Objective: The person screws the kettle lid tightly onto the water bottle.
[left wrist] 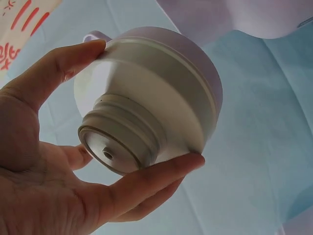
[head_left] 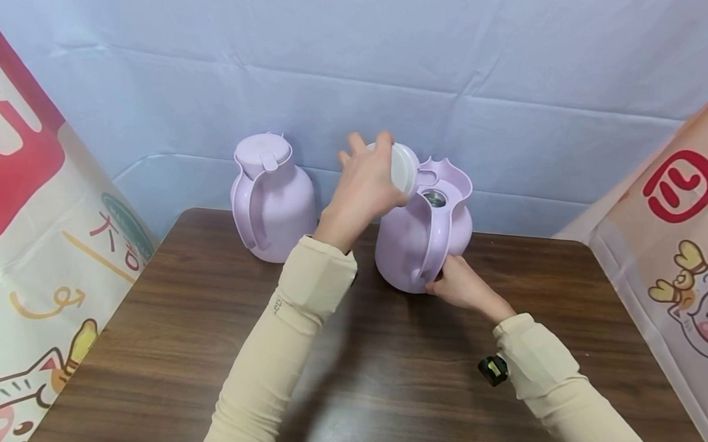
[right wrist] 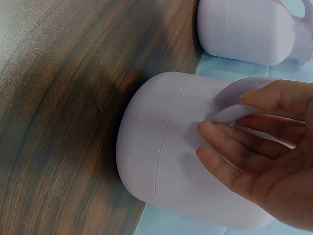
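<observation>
My left hand [head_left: 364, 179] holds a thermos lid [head_left: 404, 169] above and left of the right-hand thermos jug [head_left: 402, 245]. In the left wrist view, fingers and thumb grip the lid's [left wrist: 161, 83] rim, its screw stopper [left wrist: 120, 134] turned toward the palm. Without its lid, the lilac jug shows a shiny round mouth [head_left: 434, 198]. Low on the jug's handle [head_left: 438, 240] is my right hand [head_left: 460, 283]. The right wrist view has its thumb and fingers on both sides of the handle [right wrist: 232, 113], pinching it. The jug stands upright.
A second lilac thermos jug [head_left: 281, 212], its lid on, stands at the left near the table's back edge. The dark wooden table [head_left: 383, 378] meets a pale blue cloth backdrop [head_left: 336, 71]. Printed cloths hang on the left [head_left: 14, 235] and right [head_left: 668, 277].
</observation>
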Tool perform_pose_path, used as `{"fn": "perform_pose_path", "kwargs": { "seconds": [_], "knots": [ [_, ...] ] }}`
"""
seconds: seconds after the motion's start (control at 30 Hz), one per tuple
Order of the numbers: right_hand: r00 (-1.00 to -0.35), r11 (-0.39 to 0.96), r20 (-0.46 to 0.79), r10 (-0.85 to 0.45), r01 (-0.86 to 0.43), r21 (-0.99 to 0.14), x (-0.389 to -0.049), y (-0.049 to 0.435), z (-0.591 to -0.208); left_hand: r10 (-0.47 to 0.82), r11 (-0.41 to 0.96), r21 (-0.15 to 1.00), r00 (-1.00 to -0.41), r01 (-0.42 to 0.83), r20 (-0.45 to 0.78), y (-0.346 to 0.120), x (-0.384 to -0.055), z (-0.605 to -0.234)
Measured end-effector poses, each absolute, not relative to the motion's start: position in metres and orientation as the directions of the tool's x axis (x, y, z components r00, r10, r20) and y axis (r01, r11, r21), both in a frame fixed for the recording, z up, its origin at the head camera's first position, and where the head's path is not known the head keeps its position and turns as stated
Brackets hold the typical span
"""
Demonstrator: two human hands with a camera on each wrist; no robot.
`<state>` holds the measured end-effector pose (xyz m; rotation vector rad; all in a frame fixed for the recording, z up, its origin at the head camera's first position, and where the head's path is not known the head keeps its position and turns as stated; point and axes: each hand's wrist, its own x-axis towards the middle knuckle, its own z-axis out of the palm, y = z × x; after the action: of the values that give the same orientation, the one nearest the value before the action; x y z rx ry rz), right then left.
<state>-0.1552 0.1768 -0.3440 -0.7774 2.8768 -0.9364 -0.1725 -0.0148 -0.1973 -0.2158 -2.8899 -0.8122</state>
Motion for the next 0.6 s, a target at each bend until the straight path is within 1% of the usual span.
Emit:
{"fn": "perform_pose_path", "kwargs": {
  "seconds": [0.1,0.17,0.6],
  "knots": [
    [-0.878,0.699,0.130,-0.461,-0.450,-0.556,-0.155,0.177,-0.344,0.119,0.860,0.474,-0.977,0.190,0.175,-0.009,-0.175,-0.194],
    [-0.888,0.713,0.104,-0.449,-0.426,-0.558,-0.154,0.177,-0.344,0.124,0.863,0.467,-0.976,0.194,0.177,-0.006,-0.177,-0.191],
    [-0.896,0.736,0.080,-0.437,-0.408,-0.540,-0.154,0.177,-0.344,0.166,0.835,0.508,-0.977,0.212,0.134,0.019,-0.187,-0.186]
  ]
}}
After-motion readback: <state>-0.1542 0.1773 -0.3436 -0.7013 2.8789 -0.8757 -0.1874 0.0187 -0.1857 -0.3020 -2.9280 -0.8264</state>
